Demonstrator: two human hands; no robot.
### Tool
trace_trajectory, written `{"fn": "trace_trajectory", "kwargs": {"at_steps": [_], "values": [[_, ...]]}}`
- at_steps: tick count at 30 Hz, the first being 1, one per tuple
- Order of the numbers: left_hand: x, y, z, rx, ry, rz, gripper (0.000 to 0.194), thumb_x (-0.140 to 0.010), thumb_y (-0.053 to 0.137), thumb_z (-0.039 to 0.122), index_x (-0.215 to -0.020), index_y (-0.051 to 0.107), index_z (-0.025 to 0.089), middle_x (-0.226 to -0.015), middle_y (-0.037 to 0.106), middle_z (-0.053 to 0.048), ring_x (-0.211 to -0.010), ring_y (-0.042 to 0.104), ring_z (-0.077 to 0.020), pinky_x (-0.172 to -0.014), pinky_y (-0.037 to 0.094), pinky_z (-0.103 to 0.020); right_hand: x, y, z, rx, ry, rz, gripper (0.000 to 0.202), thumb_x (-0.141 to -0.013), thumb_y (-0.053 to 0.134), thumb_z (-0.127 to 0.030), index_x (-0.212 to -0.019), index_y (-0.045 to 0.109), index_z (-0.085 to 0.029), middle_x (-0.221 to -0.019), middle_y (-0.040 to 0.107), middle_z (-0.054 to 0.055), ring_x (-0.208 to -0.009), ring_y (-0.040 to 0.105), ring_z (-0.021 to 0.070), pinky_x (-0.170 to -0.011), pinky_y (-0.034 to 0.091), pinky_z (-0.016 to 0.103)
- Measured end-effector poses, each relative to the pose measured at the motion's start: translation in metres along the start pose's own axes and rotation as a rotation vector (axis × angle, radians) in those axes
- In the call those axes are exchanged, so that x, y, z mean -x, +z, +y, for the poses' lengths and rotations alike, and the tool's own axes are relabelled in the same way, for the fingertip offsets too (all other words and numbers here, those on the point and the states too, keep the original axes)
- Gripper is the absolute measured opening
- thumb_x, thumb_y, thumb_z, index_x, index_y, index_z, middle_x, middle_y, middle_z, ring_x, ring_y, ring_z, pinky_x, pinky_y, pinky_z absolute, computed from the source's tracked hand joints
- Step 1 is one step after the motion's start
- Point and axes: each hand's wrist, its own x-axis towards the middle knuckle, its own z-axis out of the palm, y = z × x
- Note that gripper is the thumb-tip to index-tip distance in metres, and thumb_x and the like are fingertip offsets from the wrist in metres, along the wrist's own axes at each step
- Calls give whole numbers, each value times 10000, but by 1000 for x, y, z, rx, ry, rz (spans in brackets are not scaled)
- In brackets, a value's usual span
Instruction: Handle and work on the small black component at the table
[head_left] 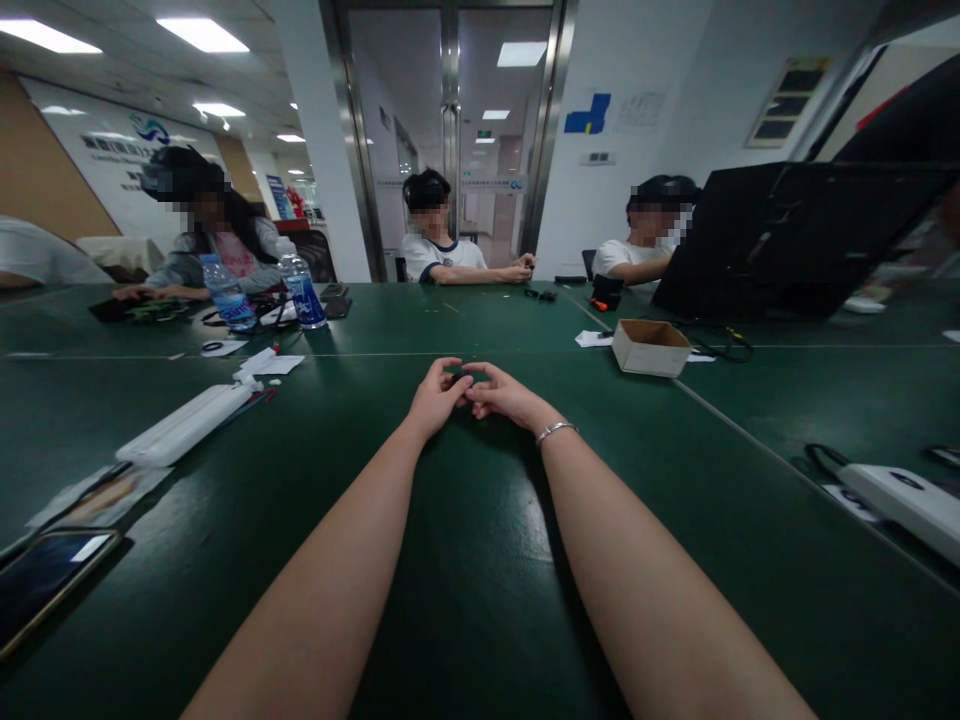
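Observation:
My left hand [437,398] and my right hand [508,396] meet just above the green table [465,560], near the middle of the view. Their fingers are bent and their tips come together. Between the fingers a small dark thing [456,378] partly shows, too small to name. Both hands seem to close on it, though the fingers hide most of it. A silver bracelet [556,431] is round my right wrist.
An open box [651,350] stands right of my hands, with a black monitor [780,240] behind it. Two bottles [301,290], a white power strip [184,425] and a phone [52,580] lie or stand left. Several people sit across the table.

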Motion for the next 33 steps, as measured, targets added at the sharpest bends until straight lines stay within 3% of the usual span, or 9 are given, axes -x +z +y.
{"fn": "trace_trajectory", "kwargs": {"at_steps": [8, 12, 16, 23, 28, 33], "values": [[-2, -2, 0, -42, 21, 110, 380, -831, 617, 230, -1190, 498, 198, -1086, 581, -76, -735, 640, -127, -670, 547, -268, 0, 2, -2, -72, 15, 72, 144, -932, 597, -162, -1062, 538, -141, -705, 689, 49, -526, 631, 110, -502, 556, 183], [2, 0, 4, -206, 77, 49, 407, -767, 699, 208, -1147, 555, 195, -1013, 646, -57, -756, 640, -136, -733, 526, -281, -3, 3, 0, -52, -16, 130, 148, -911, 661, -235, -984, 576, -138, -625, 641, 10, -469, 599, 96, -449, 538, 161], [3, 2, 5, -197, 115, -60, 317, -732, 720, 175, -1030, 613, 186, -892, 696, -40, -813, 658, -166, -797, 522, -312, -6, 3, 2, 0, -16, 179, 154, -883, 697, -248, -906, 607, -126, -561, 601, -7, -395, 546, 82, -376, 487, 143], [-2, 0, 1, -142, 32, 21, 90, -789, 647, 156, -878, 649, 151, -827, 701, -55, -779, 672, -166, -797, 529, -324, -4, 1, 2, -92, -16, 204, 86, -857, 650, -119, -843, 569, -142, -586, 597, -11, -436, 541, 82, -403, 502, 160], [-2, 0, 0, -145, -26, 48, 62, -809, 642, 191, -853, 647, 148, -775, 691, -52, -722, 659, -165, -730, 525, -307, 1, -1, 0, -112, -54, 162, 240, -743, 698, -28, -892, 572, -168, -630, 591, -47, -449, 540, 70, -459, 546, 180], [-2, -1, 1, -158, -1, 80, 58, -819, 631, 203, -844, 644, 152, -755, 683, -45, -712, 651, -161, -715, 516, -294, 1, 2, -3, -96, 31, 140, 110, -885, 646, -192, -953, 568, -156, -661, 639, 17, -484, 592, 98, -499, 579, 213]]}}
